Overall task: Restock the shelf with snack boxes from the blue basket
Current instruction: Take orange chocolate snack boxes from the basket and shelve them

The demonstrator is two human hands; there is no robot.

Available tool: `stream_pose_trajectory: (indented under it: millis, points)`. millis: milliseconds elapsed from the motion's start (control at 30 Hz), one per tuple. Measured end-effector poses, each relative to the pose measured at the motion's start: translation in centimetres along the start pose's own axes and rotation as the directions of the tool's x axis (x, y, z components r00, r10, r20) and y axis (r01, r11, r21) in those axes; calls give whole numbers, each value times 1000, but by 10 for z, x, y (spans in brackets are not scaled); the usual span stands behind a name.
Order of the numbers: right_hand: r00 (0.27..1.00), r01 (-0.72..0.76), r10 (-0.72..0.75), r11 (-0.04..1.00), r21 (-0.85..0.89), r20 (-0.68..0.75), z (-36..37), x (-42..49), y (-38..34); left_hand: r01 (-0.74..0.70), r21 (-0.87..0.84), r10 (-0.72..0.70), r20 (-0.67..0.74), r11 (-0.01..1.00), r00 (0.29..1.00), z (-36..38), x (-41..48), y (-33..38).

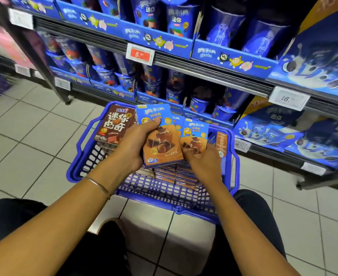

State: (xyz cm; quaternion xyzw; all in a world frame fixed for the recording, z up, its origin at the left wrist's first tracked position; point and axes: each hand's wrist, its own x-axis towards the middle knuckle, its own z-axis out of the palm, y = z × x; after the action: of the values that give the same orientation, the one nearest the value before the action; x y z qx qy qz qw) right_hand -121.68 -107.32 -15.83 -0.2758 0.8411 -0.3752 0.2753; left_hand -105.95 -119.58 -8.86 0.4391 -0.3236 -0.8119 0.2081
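A blue plastic basket (80, 168) sits on the tiled floor in front of the shelf. Over it, my left hand (133, 145) grips a blue-and-orange snack box (161, 144), thumb across its upper face. My right hand (205, 163) holds a second, smaller-looking blue-and-orange box (194, 136) by its lower edge, right beside the first. More boxes of the same kind (176, 176) lie stacked in the basket beneath. A brown cookie box (113, 124) stands on a stack at the basket's far left.
The shelf unit (204, 74) rises just behind the basket, with rows of blue cookie tubs, blue packs at the right and price tags (140, 54) on the rails. My knees frame the basket at the bottom. Pale floor tiles (34, 126) spread to the left.
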Motion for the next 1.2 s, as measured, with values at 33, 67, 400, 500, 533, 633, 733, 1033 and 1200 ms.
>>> stream_pose_trajectory:
  millis: [33, 67, 400, 500, 533, 633, 733, 1033, 1200]
  points:
    - [1000, -10, 10, 1000, -14, -10, 1, 3, 0, -3, 12, 3, 0, 1000, 1000, 1, 0, -1]
    - [999, -16, 16, 1000, -23, -28, 1, 4, 0, -4, 19, 4, 0, 1000, 1000, 2, 0, -2]
    - [959, -79, 195, 881, 466, -206, -30, -9, -8, 35, 18, -37, 76, 999, 996, -2, -7, 10]
    - [977, -25, 170, 700, 714, -132, -47, -21, -34, 37, 18, -38, 73, 999, 997, -2, -9, 12]
    - [988, -8, 122, 664, 747, -98, -52, -25, -44, 32, 21, -34, 74, 999, 997, -2, -10, 12]
    - [1000, 22, -22, 640, 768, -10, -58, -35, -70, -5, 41, 2, 86, 999, 996, 0, -11, 13]
    - [995, 56, -97, 752, 657, 26, -48, -42, -87, -65, 64, 56, 125, 996, 991, 3, -12, 16]
    - [968, 172, -245, 818, 549, 62, -25, -52, -102, -260, 86, 254, 77, 962, 964, 0, -21, 33]
    - [989, -100, 143, 826, 554, -35, -8, -16, -71, -263, -37, 261, -49, 964, 964, -11, -29, 49]
